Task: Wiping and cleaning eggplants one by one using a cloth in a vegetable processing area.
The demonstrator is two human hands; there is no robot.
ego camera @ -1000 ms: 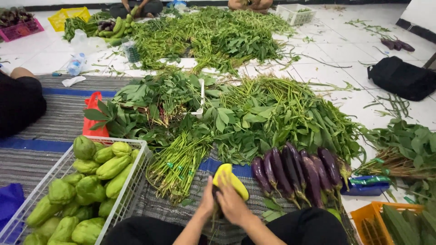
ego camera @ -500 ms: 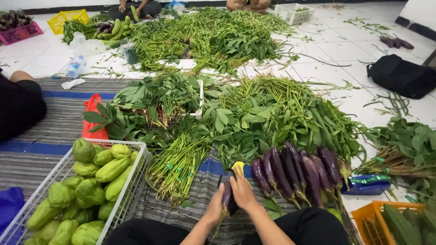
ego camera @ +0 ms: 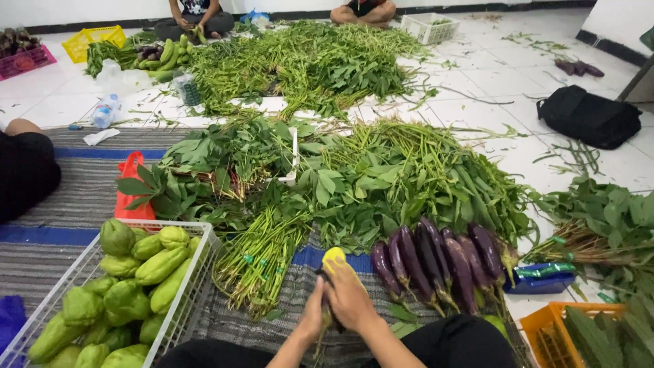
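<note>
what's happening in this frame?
A person sits on a striped mat among heaps of produce. Both hands meet low in the middle: the right hand wraps a yellow tool, and the left hand holds a dark thing against it, mostly hidden. Purple eggplants lie just to the right, a bundle of green stalks to the left, and a white crate of green chayotes further left. Other people sit at the far end.

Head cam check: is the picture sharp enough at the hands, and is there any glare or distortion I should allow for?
Head view: light is even and soft, shadows faint. The hands and yellow tool are slightly soft; the eggplants are crisp. White floor tiles are bright, not blown out. Wide lens bends the edges, so the white crate leans.
</note>
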